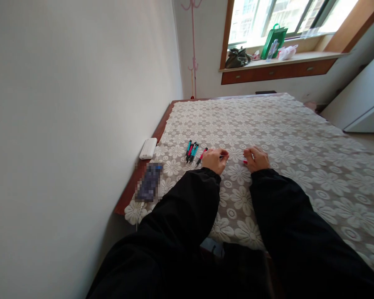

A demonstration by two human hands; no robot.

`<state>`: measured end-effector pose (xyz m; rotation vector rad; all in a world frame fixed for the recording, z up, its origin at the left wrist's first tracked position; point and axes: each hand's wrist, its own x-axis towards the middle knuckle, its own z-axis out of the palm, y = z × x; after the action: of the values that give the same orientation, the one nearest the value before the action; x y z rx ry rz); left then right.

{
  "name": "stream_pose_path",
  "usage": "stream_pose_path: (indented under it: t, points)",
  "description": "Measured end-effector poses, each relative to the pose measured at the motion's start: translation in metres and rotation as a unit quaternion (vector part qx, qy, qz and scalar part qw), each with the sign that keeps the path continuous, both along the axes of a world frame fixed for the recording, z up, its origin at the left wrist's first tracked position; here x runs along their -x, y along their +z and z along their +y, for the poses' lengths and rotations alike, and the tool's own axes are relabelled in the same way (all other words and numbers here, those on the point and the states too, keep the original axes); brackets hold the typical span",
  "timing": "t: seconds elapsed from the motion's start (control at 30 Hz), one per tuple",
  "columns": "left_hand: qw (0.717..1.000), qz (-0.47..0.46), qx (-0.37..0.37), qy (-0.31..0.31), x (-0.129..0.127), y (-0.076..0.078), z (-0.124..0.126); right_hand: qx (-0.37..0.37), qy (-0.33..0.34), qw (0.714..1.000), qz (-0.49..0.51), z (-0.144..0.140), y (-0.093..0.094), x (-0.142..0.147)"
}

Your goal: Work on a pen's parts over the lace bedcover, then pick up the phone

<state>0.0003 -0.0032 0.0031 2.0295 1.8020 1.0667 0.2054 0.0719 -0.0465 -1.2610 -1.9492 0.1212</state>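
One wide tablecloth (237,116), patterned in pale flowers, lies under everything in reach, and two black sleeves run out over its near part. Past the cuffs, the left hand (214,160) and the right hand (258,160) rest low over the cloth, well apart, a bare strip of flowers between them. Left of both hands lies a cluster of pens (192,152), several teal and pink ones with dark ends, packed side by side; their long axes run mostly away from the person, far ends leaning slightly right. The left hand is clearly the nearer; from the right hand, the pens lie beyond the left one. Between cluster and left hand sits a lone pink-and-black pen (201,156), leaning more strongly right, its far end close by the knuckles; whether they touch I cannot tell. The smallest things are in the hands: the left pinches a slim dark piece (222,156) between thumb and fingertips, mostly hidden, and the right has its fingers curled round a pink piece (245,162), whose visible end points toward the left hand.
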Motion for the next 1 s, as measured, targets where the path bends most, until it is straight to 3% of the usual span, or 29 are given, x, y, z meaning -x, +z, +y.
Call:
stream_pose_path:
  t: [1.0]
  points:
    - [1.000, -0.008, 0.008, 0.000, -0.0001, -0.0011, 0.0008, 0.002, 0.009, 0.999, 0.044, -0.0025, 0.0057, 0.0030]
